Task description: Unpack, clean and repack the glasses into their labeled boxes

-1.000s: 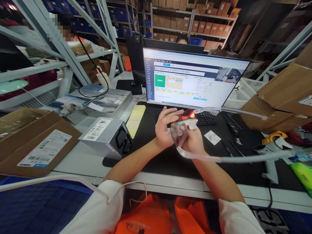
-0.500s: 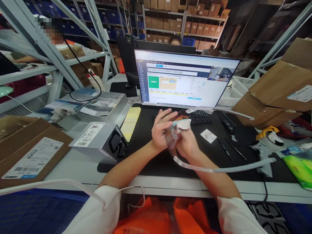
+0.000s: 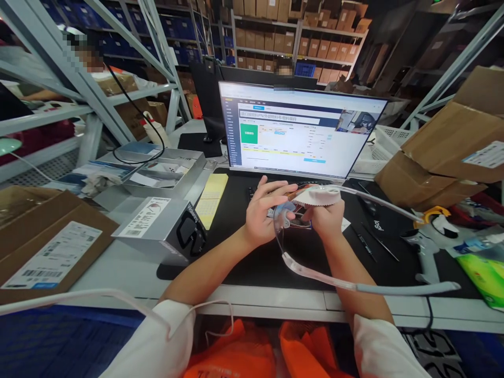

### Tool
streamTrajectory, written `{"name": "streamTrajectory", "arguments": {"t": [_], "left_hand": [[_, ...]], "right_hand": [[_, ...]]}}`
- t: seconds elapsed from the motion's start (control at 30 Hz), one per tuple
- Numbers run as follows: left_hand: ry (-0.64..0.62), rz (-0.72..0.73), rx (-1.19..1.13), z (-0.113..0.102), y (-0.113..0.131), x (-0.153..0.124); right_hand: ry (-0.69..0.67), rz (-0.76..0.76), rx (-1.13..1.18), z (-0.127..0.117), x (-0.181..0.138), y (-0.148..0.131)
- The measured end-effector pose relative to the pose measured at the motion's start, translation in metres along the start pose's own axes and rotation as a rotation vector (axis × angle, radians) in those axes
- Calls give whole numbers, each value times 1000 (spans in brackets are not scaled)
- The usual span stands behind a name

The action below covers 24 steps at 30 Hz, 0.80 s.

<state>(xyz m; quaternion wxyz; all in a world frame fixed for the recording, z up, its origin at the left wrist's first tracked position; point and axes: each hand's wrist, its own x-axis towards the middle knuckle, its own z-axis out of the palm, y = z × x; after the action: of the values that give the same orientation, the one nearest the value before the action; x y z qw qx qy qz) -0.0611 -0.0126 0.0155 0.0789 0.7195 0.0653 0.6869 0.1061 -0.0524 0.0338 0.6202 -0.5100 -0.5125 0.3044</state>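
Clear glasses (image 3: 303, 266), one pair, centre of frame: held in my left hand (image 3: 263, 216), fingers extended. White cloth (image 3: 318, 196), one: pinched in my right hand (image 3: 327, 218). Grey box (image 3: 160, 242): left of centre.

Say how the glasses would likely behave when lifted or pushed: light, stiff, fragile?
The glasses are probably light for their size, given their slim arms. Those long arms stick out well past the front, so a push might snag one or swing the glasses round. The see-through lens looks thin and smooth, so it may scratch or slip.
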Motion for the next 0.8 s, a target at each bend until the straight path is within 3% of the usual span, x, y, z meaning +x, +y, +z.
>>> {"name": "streamTrajectory", "arguments": {"t": [0.13, 0.23, 0.3, 0.4, 0.6, 0.73, 0.8], "left_hand": [[129, -89, -69, 6, -8, -8], [234, -105, -95, 12, -12, -16], [250, -125, -125, 15, -12, -19], [224, -172, -179, 16, -11, -18], [112, -185, -212, 12, -14, -9], [122, -299, -281, 5, -11, -2], [146, -388, -353, 0, -10, 0]], "right_hand": [[-51, 91, 125, 14, -8, 7], [-230, 265, 339, 37, -24, 10], [-335, 330, 449, 49, -32, 9], [-324, 315, 475, 51, -31, 8], [-137, 166, 83, 17, -1, 6], [-244, 120, -234, -29, 16, -11], [-310, 101, -248, -60, 22, -21]]}}
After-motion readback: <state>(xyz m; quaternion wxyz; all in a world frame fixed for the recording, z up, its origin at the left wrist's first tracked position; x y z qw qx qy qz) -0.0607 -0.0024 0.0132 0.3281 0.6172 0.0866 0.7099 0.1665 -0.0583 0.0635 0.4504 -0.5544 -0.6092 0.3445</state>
